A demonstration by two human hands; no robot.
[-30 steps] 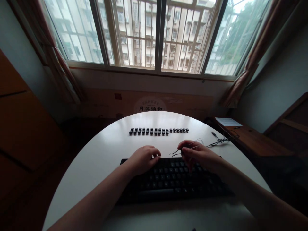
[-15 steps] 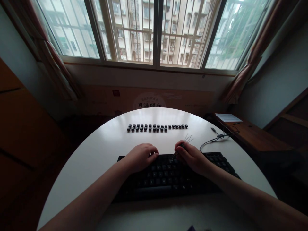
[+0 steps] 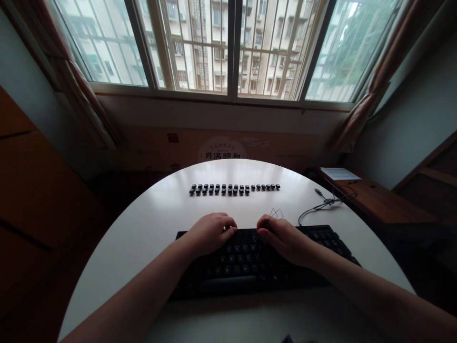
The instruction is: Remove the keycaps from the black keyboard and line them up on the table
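Observation:
A black keyboard (image 3: 232, 269) lies across the white round table (image 3: 117, 247) in front of me. My left hand (image 3: 212, 231) rests over its upper left part, fingers curled at the back edge and thumb on the near side. Above the keyboard's upper middle, my right hand (image 3: 276, 236) is closed around a wire keycap puller (image 3: 276, 213). The puller's thin bent wires stick up past the fingers; its lower end is hidden by the hand. Beyond the hands stand loose black keycaps (image 3: 223, 189) in two rows, the back one longer to the right.
The keyboard's cable (image 3: 314, 208) lies coiled at the table's right, its plug on the tabletop. A brown wooden side table (image 3: 389, 205) with a white sheet of paper (image 3: 341, 174) stands at the right. A long cardboard box (image 3: 143, 147) leans under the window.
My right hand has turned and shifted slightly left; the puller's wires now show as crossed, angular loops. My left hand stays on the keyboard. The whole view has shifted slightly.

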